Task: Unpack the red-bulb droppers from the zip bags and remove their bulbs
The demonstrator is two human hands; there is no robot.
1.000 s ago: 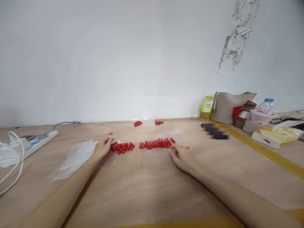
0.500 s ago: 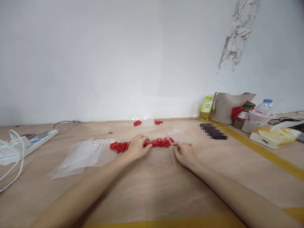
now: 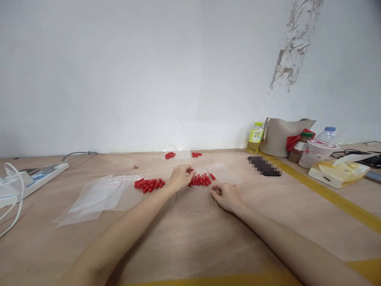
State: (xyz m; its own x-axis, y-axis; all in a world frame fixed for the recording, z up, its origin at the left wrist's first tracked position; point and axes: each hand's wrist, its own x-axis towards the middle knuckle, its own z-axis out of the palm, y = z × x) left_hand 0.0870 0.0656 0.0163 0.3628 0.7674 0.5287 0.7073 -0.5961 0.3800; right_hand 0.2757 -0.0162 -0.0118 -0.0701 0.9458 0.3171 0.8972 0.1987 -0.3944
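Observation:
A row of clear glass droppers with red rubber bulbs (image 3: 200,181) lies on the wooden table (image 3: 190,238). My left hand (image 3: 180,176) is curled over the left end of that row, fingers pinched together on the red bulbs. My right hand (image 3: 225,195) rests on the table at the row's right edge, fingers bent against the clear tubes (image 3: 192,197). A loose pile of red bulbs (image 3: 149,184) lies just left of my left hand. One red bulb (image 3: 212,176) sits apart at the right, by a small clear bag (image 3: 223,173).
Clear plastic bags (image 3: 95,197) lie at the left, a power strip with white cables (image 3: 32,178) further left. More red bulbs in bags (image 3: 181,154) sit by the wall. At the right stand a drink bottle (image 3: 254,137), a beige bag (image 3: 281,137), containers (image 3: 315,153) and a tissue pack (image 3: 337,172).
My left hand has moved right from the loose pile of red bulbs onto the left end of the dropper row. My right hand has stayed at the row's right edge.

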